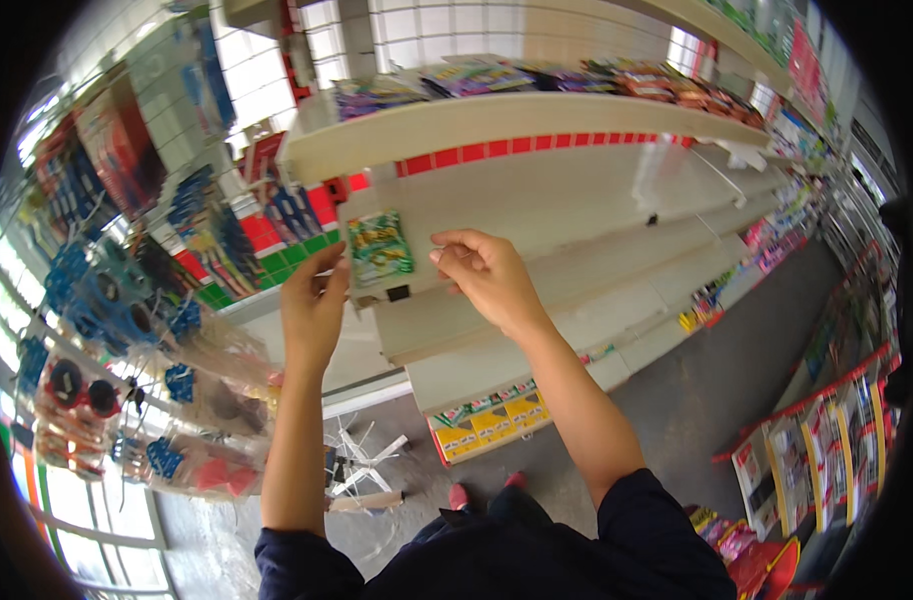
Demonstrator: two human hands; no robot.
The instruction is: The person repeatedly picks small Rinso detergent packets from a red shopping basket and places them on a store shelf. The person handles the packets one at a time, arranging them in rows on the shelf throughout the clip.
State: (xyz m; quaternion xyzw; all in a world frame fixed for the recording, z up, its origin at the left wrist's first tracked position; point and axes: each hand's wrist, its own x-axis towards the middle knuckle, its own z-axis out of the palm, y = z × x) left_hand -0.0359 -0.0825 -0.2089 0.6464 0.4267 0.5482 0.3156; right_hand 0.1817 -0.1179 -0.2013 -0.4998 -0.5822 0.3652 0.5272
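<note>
A green snack packet point(381, 244) lies at the left end of a cream metal shelf point(494, 206). My left hand point(314, 307) is raised just left of the packet, its fingers bent and holding nothing. On the packet's other side, my right hand point(486, 274) hovers over the shelf with thumb and fingers apart, also holding nothing. Neither hand appears to touch the packet. Beyond my hands, a higher shelf point(531, 116) carries rows of purple packets point(475, 77) and orange-brown packets point(659, 82).
Carded goods point(209, 225) and bagged swim goggles point(100, 300) hang close on the left. A white wire stand point(363, 454) is on the floor near my feet. Yellow boxes point(494, 424) line the bottom shelf. A red-edged rack point(809, 457) stands at the right.
</note>
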